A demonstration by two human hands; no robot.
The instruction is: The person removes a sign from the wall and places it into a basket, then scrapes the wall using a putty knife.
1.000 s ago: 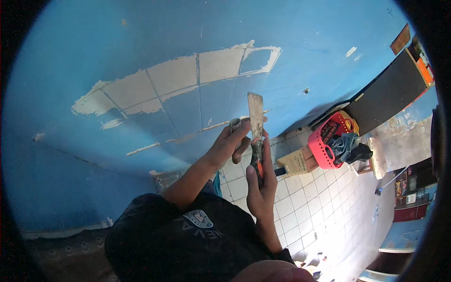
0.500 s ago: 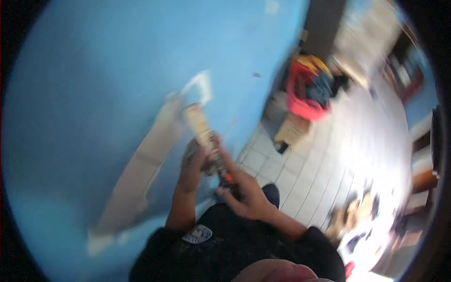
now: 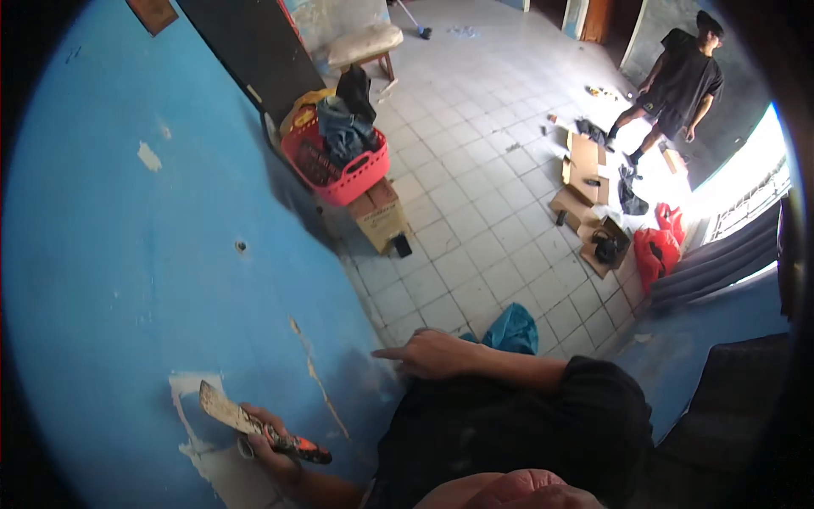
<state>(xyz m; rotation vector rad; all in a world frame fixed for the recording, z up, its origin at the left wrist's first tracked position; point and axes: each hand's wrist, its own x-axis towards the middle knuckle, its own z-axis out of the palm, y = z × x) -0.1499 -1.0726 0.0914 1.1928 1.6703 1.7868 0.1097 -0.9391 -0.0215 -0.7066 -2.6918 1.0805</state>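
In my left hand (image 3: pixel 270 445), at the lower left, is a putty knife (image 3: pixel 225 409) with an orange and black handle and a stained blade. Its blade points up and left, in front of a white patch (image 3: pixel 182 390) on the blue wall. A small rounded thing by the fingers is too unclear to name. My right hand (image 3: pixel 434 353) holds nothing; its index finger is stretched toward the wall, the other fingers partly curled. Below and left of that fingertip, a long pale crack (image 3: pixel 315 373) runs down the paint.
A pink basket of clothes (image 3: pixel 360 176) rests on a cardboard box (image 3: pixel 381 222) along the wall. Flattened cardboard (image 3: pixel 585 170) and a red bag (image 3: pixel 657 254) lie on the tiled floor (image 3: pixel 471 199). Another person (image 3: pixel 682 81) stands at the far right.
My hands were together on the putty knife; now they are apart, and the left alone holds it. My right hand has let go and points. The view has turned, showing more floor.
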